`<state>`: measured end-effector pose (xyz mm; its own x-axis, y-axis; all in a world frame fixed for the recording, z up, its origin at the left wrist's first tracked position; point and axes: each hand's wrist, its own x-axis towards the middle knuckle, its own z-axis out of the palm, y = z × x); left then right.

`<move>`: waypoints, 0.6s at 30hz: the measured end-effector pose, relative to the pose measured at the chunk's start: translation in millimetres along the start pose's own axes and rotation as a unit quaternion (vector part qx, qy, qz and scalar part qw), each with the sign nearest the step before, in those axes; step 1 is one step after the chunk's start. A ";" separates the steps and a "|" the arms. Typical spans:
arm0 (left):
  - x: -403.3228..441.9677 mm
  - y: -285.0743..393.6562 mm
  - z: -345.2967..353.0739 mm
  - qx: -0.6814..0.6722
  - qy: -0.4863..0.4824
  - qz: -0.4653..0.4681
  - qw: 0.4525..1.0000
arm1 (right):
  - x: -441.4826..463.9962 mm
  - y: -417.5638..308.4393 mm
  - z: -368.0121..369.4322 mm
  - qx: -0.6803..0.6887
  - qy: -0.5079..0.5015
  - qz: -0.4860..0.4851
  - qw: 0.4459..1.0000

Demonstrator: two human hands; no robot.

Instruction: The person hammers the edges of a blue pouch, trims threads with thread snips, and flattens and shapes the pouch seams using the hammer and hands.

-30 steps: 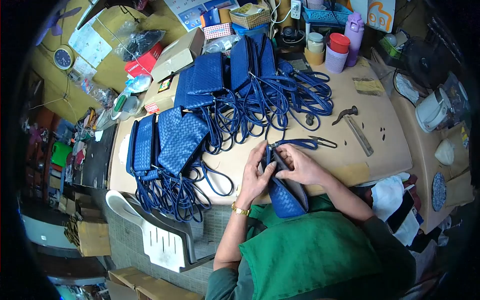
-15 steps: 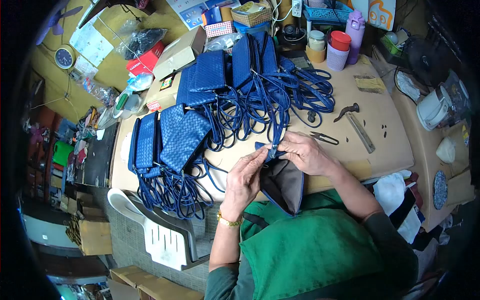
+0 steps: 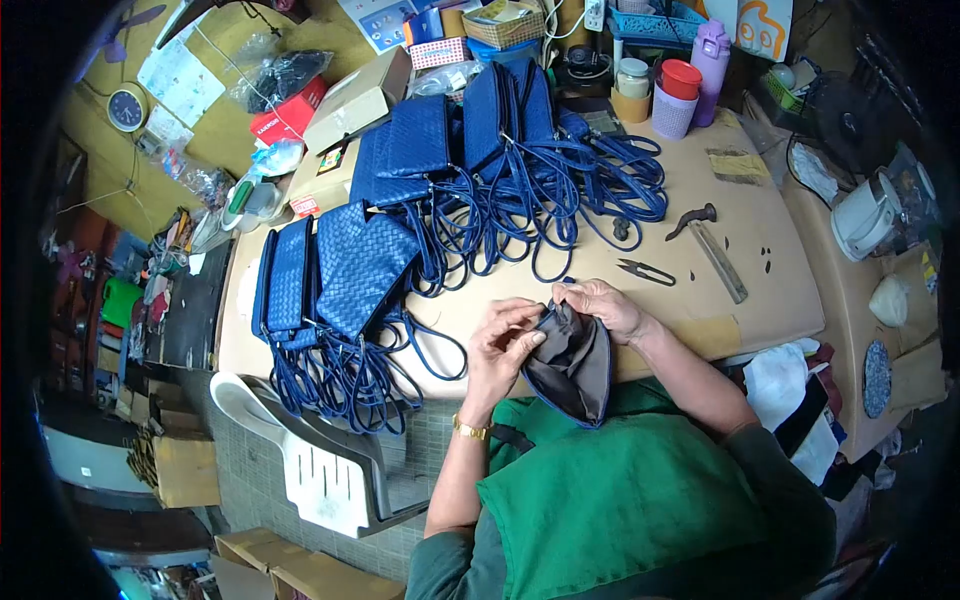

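Observation:
A blue pouch (image 3: 574, 372) with a dark brown lining hangs open-mouthed at the table's front edge, just above the green apron. At its left upper rim, my left hand (image 3: 503, 345) pinches the edge between thumb and fingers. My right hand (image 3: 606, 306) grips the rim on the other side, fingertips closed on the fabric. Beyond my hands lie several finished-looking blue woven bags (image 3: 366, 262) with thin blue straps (image 3: 500, 225) looped in a tangle. Small snips (image 3: 647, 271) rest to the right of my right hand.
A hammer-like tool (image 3: 712, 250) with a wooden handle lies right of the snips. Cups (image 3: 677, 98) and a purple bottle (image 3: 709, 70) stand at the back right. A white plastic chair (image 3: 322, 480) sits left of my body. Cloth scraps (image 3: 785, 390) are heaped at the right.
The blue strap end pinched between my hands has left my fingers. My hands have moved slightly apart along the pouch's rim, and its lined mouth is spread wider.

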<state>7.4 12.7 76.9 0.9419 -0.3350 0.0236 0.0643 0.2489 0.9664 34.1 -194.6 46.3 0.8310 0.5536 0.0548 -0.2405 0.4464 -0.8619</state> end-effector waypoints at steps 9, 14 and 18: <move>1.6 23.6 4.9 0.426 0.040 0.287 0.857 | 3.5 1.8 -2.2 -0.053 0.011 -0.014 0.998; 9.6 9.1 6.5 0.482 0.069 0.387 0.783 | 0.3 18.5 -12.0 -0.086 -0.012 -0.013 0.996; 19.5 -9.6 -24.0 -0.173 0.216 0.082 0.957 | -7.1 18.0 -11.0 0.005 0.025 0.026 0.999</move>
<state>33.1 25.7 61.9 0.9924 0.1223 -0.0121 -0.0612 0.5777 0.8140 29.5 -198.2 24.8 0.8411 0.5406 -0.0154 -0.2887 0.4248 -0.8580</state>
